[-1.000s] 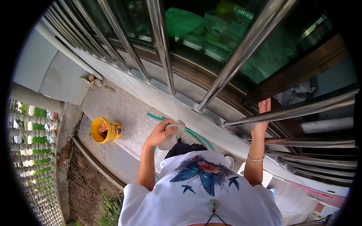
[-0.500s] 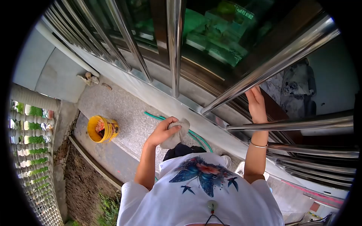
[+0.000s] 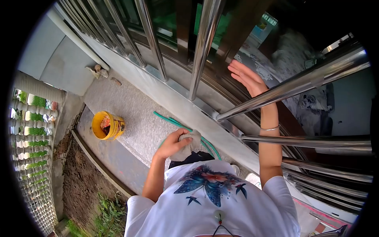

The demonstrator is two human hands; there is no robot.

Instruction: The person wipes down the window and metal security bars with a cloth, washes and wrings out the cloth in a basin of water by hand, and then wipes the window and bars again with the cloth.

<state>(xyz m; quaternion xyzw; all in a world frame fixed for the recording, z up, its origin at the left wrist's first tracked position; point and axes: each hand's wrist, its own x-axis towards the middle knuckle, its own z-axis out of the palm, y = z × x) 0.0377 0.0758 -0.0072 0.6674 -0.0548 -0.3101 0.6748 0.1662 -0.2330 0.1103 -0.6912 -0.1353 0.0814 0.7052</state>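
Note:
A grey, crumpled rag (image 3: 186, 149) is held by my left hand (image 3: 172, 144), in front of my waist, with the thumb pressed over the cloth. My right hand (image 3: 249, 79) reaches through between two steel bars (image 3: 296, 91) of a window grille. Its fingers are stretched out together beside the dark brown frame (image 3: 241, 29) of a sliding window sash. Whether the fingertips touch the frame I cannot tell. Past my right hand, a room with a patterned bed (image 3: 290, 51) shows through the window opening.
Low on the left, a yellow bucket (image 3: 116, 127) with reddish contents stands on the paving. A green hose (image 3: 169, 120) runs along the wall foot. Further left are a soil bed (image 3: 81, 173) with plants and a balustrade (image 3: 33, 146). More horizontal-looking bars (image 3: 327, 168) lie to my right.
My right hand has moved up and left behind the bars, and the brown sash frame has slid left, baring more of the room. My left hand still grips the rag. The view has shifted slightly.

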